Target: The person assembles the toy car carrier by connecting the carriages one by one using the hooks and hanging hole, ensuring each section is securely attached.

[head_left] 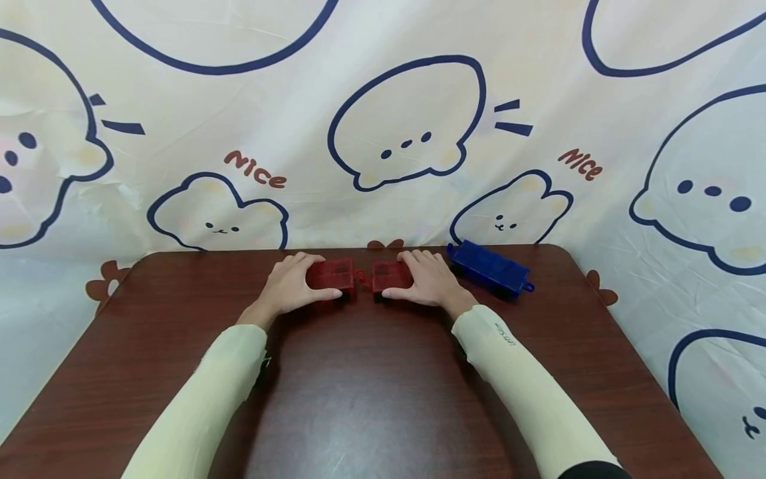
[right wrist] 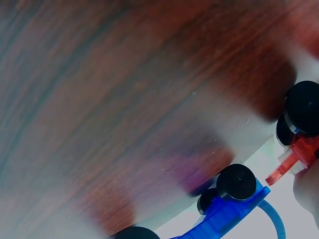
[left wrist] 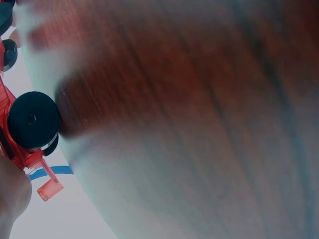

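Observation:
Near the table's far edge, two translucent red toy train cars stand in line with a small gap between them. My left hand point(head_left: 286, 285) grips the left red car point(head_left: 336, 274) from its outer side, thumb along the near face. The right hand point(head_left: 433, 281) holds the right red car point(head_left: 389, 273) the same way. Small red coupling pieces point(head_left: 361, 276) lie between the cars; whether they are joined I cannot tell. Black wheels point(left wrist: 33, 120) of the left car rest on the tabletop in the left wrist view. A black wheel point(right wrist: 304, 107) of the right car shows in the right wrist view.
A blue toy train car point(head_left: 489, 267) stands at an angle just right of my right hand, close to the far edge. The dark brown wooden table point(head_left: 371, 399) stretches toward me. Behind it hangs a pale cloth point(head_left: 407, 213) printed with cartoon outlines.

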The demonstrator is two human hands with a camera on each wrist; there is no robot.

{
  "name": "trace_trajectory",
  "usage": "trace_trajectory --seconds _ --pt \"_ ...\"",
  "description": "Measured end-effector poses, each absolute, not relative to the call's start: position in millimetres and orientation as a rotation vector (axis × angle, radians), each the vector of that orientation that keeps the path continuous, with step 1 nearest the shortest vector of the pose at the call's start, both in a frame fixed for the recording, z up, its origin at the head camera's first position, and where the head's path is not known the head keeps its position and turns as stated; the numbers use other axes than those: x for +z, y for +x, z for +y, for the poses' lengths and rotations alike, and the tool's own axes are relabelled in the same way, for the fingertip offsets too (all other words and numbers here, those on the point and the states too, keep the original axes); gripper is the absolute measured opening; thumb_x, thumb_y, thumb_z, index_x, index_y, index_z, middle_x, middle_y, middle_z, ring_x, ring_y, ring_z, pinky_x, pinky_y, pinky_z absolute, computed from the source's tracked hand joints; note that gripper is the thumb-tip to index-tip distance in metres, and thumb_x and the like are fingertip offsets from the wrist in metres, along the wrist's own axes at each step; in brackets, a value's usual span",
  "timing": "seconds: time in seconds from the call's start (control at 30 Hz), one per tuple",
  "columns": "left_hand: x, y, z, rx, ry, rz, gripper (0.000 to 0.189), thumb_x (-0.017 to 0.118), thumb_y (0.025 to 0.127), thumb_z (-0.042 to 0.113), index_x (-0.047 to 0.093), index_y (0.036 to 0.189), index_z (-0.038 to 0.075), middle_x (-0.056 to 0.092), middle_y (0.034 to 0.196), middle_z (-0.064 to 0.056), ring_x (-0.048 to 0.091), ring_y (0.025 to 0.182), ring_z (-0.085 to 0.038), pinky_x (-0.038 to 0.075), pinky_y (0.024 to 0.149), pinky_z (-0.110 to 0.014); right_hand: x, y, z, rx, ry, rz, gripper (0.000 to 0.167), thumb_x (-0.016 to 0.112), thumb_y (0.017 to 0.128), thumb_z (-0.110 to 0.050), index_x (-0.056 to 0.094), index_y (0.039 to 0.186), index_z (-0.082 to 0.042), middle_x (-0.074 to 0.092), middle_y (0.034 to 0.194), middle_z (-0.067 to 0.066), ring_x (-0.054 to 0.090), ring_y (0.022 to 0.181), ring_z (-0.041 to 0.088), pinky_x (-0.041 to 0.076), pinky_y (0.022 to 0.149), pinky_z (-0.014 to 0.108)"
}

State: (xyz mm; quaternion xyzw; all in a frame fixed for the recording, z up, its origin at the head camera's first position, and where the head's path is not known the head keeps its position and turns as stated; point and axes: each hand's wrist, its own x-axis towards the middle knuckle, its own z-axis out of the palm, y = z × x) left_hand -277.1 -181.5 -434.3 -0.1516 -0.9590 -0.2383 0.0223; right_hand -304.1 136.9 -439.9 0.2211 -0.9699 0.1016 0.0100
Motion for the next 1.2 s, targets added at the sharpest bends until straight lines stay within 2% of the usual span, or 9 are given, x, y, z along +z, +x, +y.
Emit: trace_trajectory --seconds 1.2 --pt "-435.3 -280.0 -179.0 -0.745 -0.496 -2.949 0.094 0.076 0.072 0.072 0.057 0.139 0.010 0.059 0.128 -0.014 0.049 0.115 -0.034 0.039 0.096 -0.055 -438.2 -303.3 130.7 0.309 0.660 -3.046 0.100 0.048 0.075 -0.090 0.050 0.143 -0.017 0.057 0.137 0.006 0.049 0.121 0.026 0.039 0.100 0.047"
